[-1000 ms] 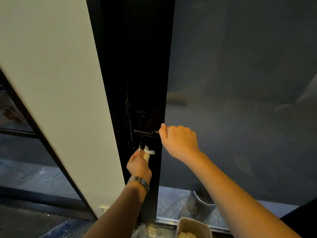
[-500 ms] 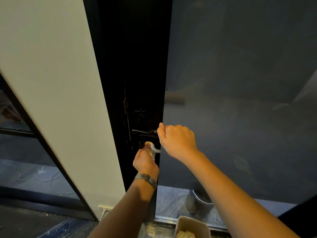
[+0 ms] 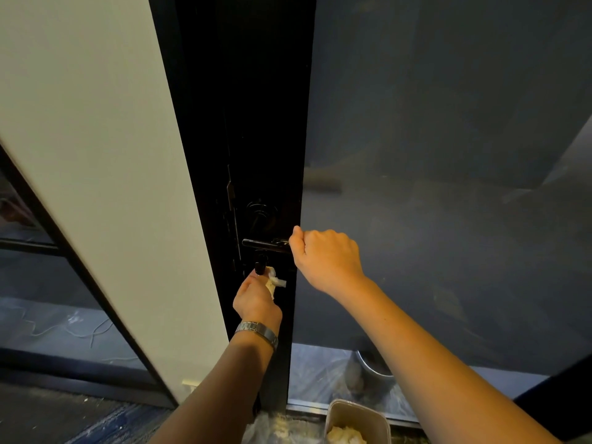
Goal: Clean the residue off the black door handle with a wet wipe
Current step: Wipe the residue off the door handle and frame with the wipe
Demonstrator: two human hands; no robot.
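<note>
The black door handle (image 3: 261,244) is a horizontal lever on the dark door frame (image 3: 256,123), with a round lock plate above it. My right hand (image 3: 325,256) is closed around the lever's right end. Just below the lever, my left hand (image 3: 254,298) holds a crumpled white wet wipe (image 3: 274,281) between thumb and fingers, pressed near a small black knob (image 3: 260,267) under the handle. A metal watch sits on my left wrist.
A white wall panel (image 3: 96,155) stands to the left of the frame, and a dark glass door pane (image 3: 448,187) to the right. On the floor below, a beige bin (image 3: 357,421) holds used wipes. Plastic sheeting covers the floor by the door.
My left hand with the wipe rose from below the handle to the small knob area, then shifted slightly left. My right hand stayed on the lever.
</note>
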